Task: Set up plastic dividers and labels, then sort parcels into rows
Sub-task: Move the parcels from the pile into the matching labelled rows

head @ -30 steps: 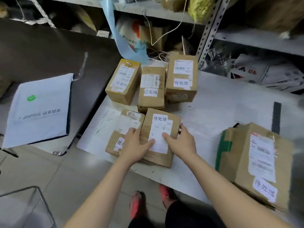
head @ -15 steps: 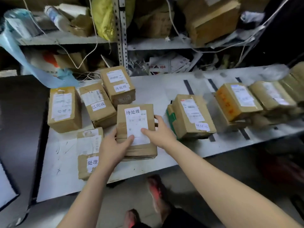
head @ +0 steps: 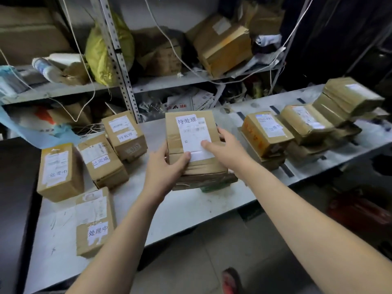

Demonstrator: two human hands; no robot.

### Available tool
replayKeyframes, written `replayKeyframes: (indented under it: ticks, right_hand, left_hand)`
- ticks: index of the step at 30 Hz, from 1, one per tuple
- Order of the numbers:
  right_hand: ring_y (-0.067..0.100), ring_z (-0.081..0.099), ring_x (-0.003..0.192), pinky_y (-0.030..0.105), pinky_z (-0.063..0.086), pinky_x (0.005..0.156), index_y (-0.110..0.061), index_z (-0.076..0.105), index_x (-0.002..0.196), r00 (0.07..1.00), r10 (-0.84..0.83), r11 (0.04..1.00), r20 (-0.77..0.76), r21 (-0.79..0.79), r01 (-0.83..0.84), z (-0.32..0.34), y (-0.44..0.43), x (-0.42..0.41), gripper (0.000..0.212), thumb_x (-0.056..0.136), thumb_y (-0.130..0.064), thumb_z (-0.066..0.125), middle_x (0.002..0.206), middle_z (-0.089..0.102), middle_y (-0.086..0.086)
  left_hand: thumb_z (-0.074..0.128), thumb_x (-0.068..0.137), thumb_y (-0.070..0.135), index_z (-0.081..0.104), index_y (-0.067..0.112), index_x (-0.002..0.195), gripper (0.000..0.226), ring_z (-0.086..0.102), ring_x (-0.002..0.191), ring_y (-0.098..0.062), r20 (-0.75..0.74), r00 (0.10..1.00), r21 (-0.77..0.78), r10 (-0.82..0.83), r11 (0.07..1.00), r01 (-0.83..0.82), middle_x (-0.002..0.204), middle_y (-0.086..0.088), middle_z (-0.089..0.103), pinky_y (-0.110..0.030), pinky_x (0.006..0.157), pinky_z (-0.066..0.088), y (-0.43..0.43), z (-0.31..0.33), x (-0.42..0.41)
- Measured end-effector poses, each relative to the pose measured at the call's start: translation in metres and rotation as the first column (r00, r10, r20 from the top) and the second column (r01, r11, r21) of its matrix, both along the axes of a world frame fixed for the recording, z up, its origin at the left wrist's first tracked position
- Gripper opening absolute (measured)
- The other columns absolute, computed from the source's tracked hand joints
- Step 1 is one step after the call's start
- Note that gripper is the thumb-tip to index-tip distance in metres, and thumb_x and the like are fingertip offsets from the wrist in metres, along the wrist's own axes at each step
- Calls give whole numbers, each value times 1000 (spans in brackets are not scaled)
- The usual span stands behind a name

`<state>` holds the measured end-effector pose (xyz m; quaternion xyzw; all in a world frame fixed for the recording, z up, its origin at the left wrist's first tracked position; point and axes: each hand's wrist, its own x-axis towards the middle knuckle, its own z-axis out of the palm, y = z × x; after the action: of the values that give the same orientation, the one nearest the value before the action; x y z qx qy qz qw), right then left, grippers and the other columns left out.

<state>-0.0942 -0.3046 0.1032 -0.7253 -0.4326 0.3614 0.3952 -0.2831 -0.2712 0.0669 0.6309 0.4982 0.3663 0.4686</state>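
As viewed from above, shows a parcel [head: 191, 132] at centre frame, clasped between left hand [head: 163, 175], thumb curled onto its near label, and right hand [head: 229, 149], thumb on top, fingers wrapped round the right edge. Sits directly over a second box [head: 205, 181] on the white table [head: 191, 209]; cannot tell whether touching. Stands right of four labelled boxes [head: 60, 172].

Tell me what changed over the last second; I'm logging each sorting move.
The held 待处理 parcel, gripped by the left hand and right hand throughout, travelled rightward from beside the front 处理中 parcel. It is now over the green-edged parcel; whether it rests on it is unclear. Nothing was released. The left-side parcels kept their places.
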Motion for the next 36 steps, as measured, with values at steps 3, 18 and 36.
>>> replayKeyframes:
  ticks: [3,18,36]
  right_hand:
    - [6,60,105,37,50,99,-38,52,133,1000,-9,1000,5,5,9,-4,7,42,42,94,-33,69,100,52,-32]
    - [19,58,119,35,49,92,-26,45,148,983,157,984,92,-98,-148,-45,52,121,57,96,-43,64,143,58,-5]
    - [22,36,142,44,35,111,-27,43,149,375,467,789,801,-187,-585,-17,166,-51,64,93,-55,57,153,44,-5]
  left_hand:
    - [76,78,53,65,47,124,48,68,105,-12,16,1000,-55,20,998,-19,115,8,71,-43,88,61,5,-4,45]
    - [65,77,67,55,57,129,54,65,105,-16,-185,979,-164,84,980,-115,123,-1,61,-42,93,58,25,-31,118]
    - [57,95,41,47,22,145,54,53,127,-29,-894,352,278,277,959,-50,140,-6,53,-42,97,48,103,22,-119]
